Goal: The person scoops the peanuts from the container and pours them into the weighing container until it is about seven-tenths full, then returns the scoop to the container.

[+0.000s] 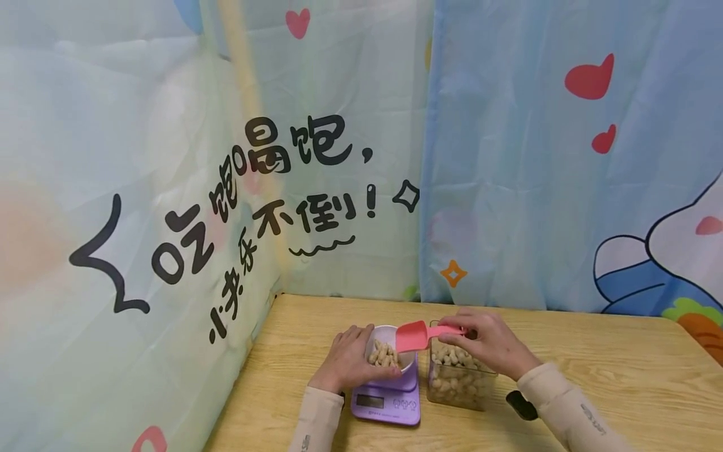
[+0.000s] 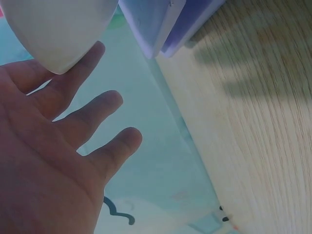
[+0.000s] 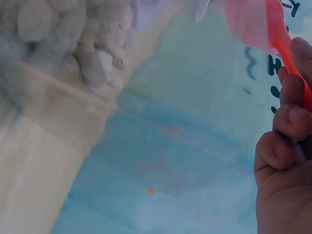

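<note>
My left hand [image 1: 348,361] holds a white bowl [image 1: 409,363] between thumb and fingers, at or just over a purple kitchen scale [image 1: 386,411]. In the left wrist view, fingertips touch the outside of the bowl [image 2: 61,29] while the other fingers spread apart. Several unshelled peanuts [image 1: 384,355] lie in the bowl. My right hand [image 1: 488,342] pinches the handle of a pink scoop [image 1: 412,336], whose blade is tilted over the bowl's right rim. Fingers curl round its handle in the right wrist view. Whether the bowl touches the scale is hard to tell.
A clear, squarish container [image 1: 460,402] of peanuts stands right of the scale, under my right hand. Both are on a wooden table [image 1: 593,370]. Printed cloth curtains [image 1: 350,263] rise along its back and left edges.
</note>
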`<state>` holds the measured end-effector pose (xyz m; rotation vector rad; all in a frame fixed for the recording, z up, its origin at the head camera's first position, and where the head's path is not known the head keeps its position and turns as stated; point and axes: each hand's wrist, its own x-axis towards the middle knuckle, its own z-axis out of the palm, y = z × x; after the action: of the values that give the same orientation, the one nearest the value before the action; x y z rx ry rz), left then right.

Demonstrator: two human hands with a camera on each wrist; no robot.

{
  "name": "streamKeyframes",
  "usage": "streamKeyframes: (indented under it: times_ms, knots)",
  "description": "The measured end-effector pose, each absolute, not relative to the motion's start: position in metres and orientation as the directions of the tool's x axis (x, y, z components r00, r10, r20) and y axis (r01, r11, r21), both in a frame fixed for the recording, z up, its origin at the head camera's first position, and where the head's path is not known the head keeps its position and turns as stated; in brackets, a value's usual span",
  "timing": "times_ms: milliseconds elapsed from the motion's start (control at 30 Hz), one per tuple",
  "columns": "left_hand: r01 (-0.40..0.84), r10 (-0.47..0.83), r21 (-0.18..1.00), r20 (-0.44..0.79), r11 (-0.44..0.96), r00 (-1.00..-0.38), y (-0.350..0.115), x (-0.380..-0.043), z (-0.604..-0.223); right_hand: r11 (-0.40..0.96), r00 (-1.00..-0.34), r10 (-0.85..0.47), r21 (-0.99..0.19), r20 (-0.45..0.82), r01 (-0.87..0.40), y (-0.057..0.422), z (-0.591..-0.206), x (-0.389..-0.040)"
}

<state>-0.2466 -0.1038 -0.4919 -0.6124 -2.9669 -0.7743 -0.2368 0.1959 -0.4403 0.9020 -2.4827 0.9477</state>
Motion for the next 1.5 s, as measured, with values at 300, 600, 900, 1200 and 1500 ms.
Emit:
streamKeyframes:
  times_ms: [300,600,900,1200,1500]
  knots:
    - [0.368,0.369,0.473,0.095,0.801,-0.925,-0.105,-0.245,-0.491,0.575,-0.795,-0.314,-0.562,0.52,-0.595,0.21,-0.449,-0.228]
    - [0.367,0.362,0.479,0.106,0.797,-0.926,-0.108,-0.246,-0.489,0.648,-0.834,-0.254,-0.555,0.489,-0.522,0.249,-0.436,-0.217]
    - [0.374,0.362,0.456,0.117,0.808,-0.925,-0.109,-0.246,-0.493,0.734,-0.812,-0.43,-0.371,0.394,-0.568,0.276,-0.402,-0.211]
    - [0.369,0.355,0.459,0.121,0.808,-0.927,-0.106,-0.242,-0.489,0.699,-0.793,-0.553,-0.375,0.257,-0.609,0.264,-0.398,-0.216]
    - [0.446,0.431,0.462,0.145,0.767,-0.891,-0.067,-0.244,-0.465,0.699,-0.785,-0.563,-0.356,0.259,-0.62,0.264,-0.404,-0.218]
